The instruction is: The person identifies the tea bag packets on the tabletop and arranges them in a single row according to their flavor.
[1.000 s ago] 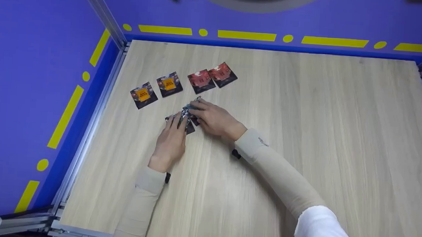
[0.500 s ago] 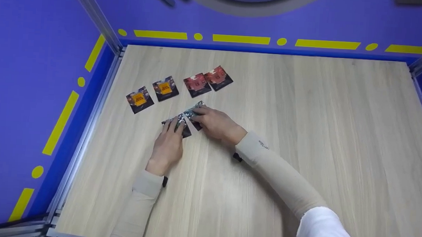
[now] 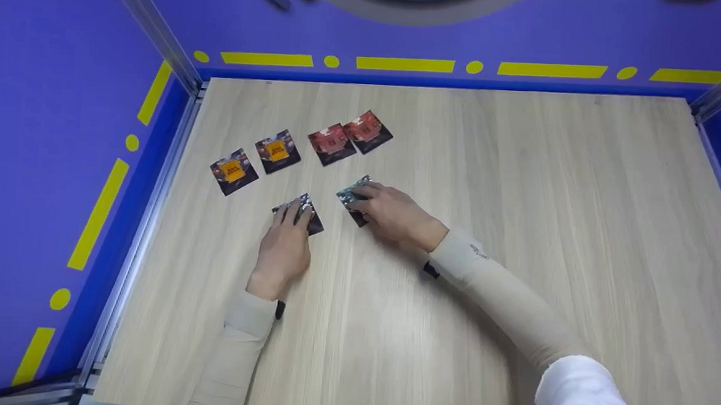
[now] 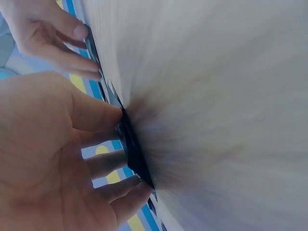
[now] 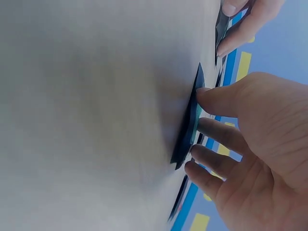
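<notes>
My left hand (image 3: 282, 251) rests its fingertips on a small flat square packet (image 3: 316, 224) with a dark lower part and speckled blue-white top. Seen in the left wrist view, the fingers lie spread across this packet (image 4: 137, 156) and the thumb touches its edge. To the right, my right hand (image 3: 402, 217) presses its fingertips on a matching packet (image 3: 358, 217). That packet (image 5: 185, 137) lies flat on the table in the right wrist view, fingers fairly straight on it. A gap of bare wood separates the two packets. Both are partly hidden by fingers.
Two packets with orange labels, one at the left (image 3: 233, 171) and one beside it (image 3: 277, 152), lie further back. Two red packets, one (image 3: 331, 144) touching or slightly overlapping the other (image 3: 368, 131), lie to their right. Blue walls (image 3: 408, 36) border the wooden table (image 3: 523, 206).
The two speckled packets lay together at first. My right hand has slid its packet to the right, opening a gap. My left hand has stayed on the other. The camera view has shifted slightly.
</notes>
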`<state>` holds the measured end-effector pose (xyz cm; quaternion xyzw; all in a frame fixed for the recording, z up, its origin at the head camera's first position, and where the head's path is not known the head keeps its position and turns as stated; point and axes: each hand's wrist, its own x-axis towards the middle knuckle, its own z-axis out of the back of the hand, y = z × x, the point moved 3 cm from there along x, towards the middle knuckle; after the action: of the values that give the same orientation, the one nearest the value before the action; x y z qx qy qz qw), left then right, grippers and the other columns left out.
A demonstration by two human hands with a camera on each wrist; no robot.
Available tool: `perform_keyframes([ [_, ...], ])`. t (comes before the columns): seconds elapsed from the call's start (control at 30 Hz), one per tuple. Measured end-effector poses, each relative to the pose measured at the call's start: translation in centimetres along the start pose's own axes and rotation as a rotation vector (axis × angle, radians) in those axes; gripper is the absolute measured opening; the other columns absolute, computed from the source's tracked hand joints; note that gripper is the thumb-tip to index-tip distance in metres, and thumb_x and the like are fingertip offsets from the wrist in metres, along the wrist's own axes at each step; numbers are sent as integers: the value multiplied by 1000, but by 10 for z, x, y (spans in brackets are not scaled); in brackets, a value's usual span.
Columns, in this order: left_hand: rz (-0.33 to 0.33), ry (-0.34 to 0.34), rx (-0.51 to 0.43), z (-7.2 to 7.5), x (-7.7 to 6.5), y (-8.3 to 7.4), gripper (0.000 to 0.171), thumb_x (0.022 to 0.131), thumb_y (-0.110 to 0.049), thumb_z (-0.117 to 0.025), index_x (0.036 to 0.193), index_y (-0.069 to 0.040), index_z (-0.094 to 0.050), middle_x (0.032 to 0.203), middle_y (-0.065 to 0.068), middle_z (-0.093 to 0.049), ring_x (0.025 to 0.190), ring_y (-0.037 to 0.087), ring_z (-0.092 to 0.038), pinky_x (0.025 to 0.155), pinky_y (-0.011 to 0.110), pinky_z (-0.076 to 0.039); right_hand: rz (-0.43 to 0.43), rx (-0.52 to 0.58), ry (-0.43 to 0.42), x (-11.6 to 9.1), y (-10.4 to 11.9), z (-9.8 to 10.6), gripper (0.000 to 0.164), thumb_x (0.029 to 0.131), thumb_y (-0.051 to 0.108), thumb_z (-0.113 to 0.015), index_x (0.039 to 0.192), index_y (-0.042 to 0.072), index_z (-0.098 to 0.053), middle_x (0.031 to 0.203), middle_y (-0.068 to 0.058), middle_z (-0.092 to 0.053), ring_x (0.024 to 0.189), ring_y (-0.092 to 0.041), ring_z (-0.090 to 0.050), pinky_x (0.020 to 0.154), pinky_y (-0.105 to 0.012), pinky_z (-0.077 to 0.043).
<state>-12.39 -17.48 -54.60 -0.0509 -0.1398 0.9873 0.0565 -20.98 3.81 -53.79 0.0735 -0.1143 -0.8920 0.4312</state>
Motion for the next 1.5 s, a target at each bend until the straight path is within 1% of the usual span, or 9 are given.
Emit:
perform_keyframes([
  [0.23, -11, -3, -4, 2, 2, -2, 50, 108, -5, -44, 158, 1, -48, 168, 27, -37, 156, 49, -34, 124, 56, -38, -12, 25, -17, -25, -23, 6, 38, 105, 5, -62, 142, 11, -69, 158, -19, -54, 148, -40, -50, 121, -52, -43],
  [0.5, -6, -16, -1, 2, 4, -1, 49, 110, -8, -44, 158, 0, -48, 168, 26, -37, 155, 49, -35, 122, 58, -40, -69, 40, -40, -55, -50, 15, 39, 105, 4, -64, 143, 8, -68, 157, -23, -54, 147, -44, -51, 121, -55, -44],
  [0.77, -15, -38, 19, 1, 2, 0, 49, 106, -4, -46, 155, 1, -51, 165, 28, -40, 152, 52, -38, 119, 60, -43, -75, 41, -90, -89, -68, 15, 37, 103, 4, -67, 140, 4, -69, 154, -26, -56, 142, -47, -54, 117, -57, -46],
  [0.9, -16, -29, 10, 0, 2, 0, 49, 107, -5, -47, 155, 1, -51, 166, 27, -39, 152, 52, -38, 120, 60, -43, -78, 53, -124, -108, -76, 16, 36, 101, 1, -68, 137, 1, -70, 151, -28, -57, 140, -49, -56, 115, -58, -48],
  [1.03, -10, -20, 13, 0, 2, 0, 50, 106, -4, -47, 156, 2, -51, 166, 27, -39, 153, 51, -37, 120, 59, -42, -89, 63, -138, -127, -84, 17, 38, 100, 1, -68, 138, -2, -68, 150, -28, -58, 139, -50, -56, 114, -59, -49],
  [1.23, -5, -12, 18, -1, 2, -1, 50, 107, -5, -46, 157, 1, -50, 167, 27, -38, 154, 51, -37, 120, 59, -43, -133, 72, -158, -155, -97, 13, 41, 102, 3, -66, 143, -3, -65, 154, -26, -55, 143, -48, -52, 116, -59, -47],
  [1.37, 0, 1, 24, -1, 3, -1, 51, 107, -5, -46, 157, 1, -48, 167, 27, -38, 154, 51, -36, 120, 59, -42, -184, 104, -183, -176, -102, 10, 42, 103, 4, -66, 144, -2, -64, 156, -26, -53, 146, -48, -49, 116, -59, -46],
  [1.5, 2, 5, 23, 0, 4, 0, 51, 107, -5, -46, 158, 1, -48, 167, 27, -38, 154, 51, -36, 120, 59, -42, -256, 107, -189, -196, -107, 10, 42, 103, 3, -64, 146, -1, -63, 156, -25, -53, 146, -48, -50, 115, -59, -47],
])
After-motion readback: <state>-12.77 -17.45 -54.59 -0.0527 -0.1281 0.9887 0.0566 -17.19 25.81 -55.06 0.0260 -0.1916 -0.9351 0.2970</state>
